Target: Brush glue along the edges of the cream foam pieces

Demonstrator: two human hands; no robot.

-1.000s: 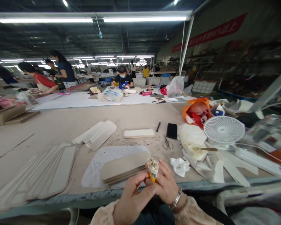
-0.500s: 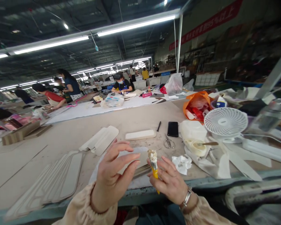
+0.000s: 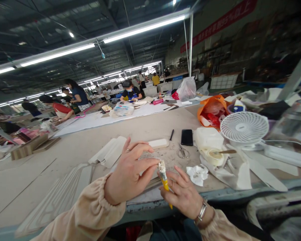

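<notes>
My right hand (image 3: 184, 192) grips the yellow handle of a small brush (image 3: 166, 184), its pale, clumped bristles pointing up and away from me. Thumb and index finger of my left hand (image 3: 134, 169) come together in a pinch at the bristle tips; the other fingers are raised. Under both hands lie flat pieces on a white sheet, mostly hidden. To the left, long pale rounded strips (image 3: 57, 194) are fanned out, with a second batch of pale strips (image 3: 109, 151) behind. Another pale strip (image 3: 159, 143) lies beyond my left fingers, partly covered.
Scissors (image 3: 183, 152), a black phone (image 3: 187, 137), a dark pen-like thing (image 3: 172, 134) and crumpled white paper (image 3: 197, 174) lie to the right. Past them stand a tub of pale paste (image 3: 215, 158) with a stick across it, a white fan (image 3: 243, 129) and an orange bag (image 3: 210, 108). Several people work farther back.
My left hand has moved right, and its thumb and index finger have closed at the bristle tips. My right hand still holds the brush in nearly the same place. The view has shifted slightly.
</notes>
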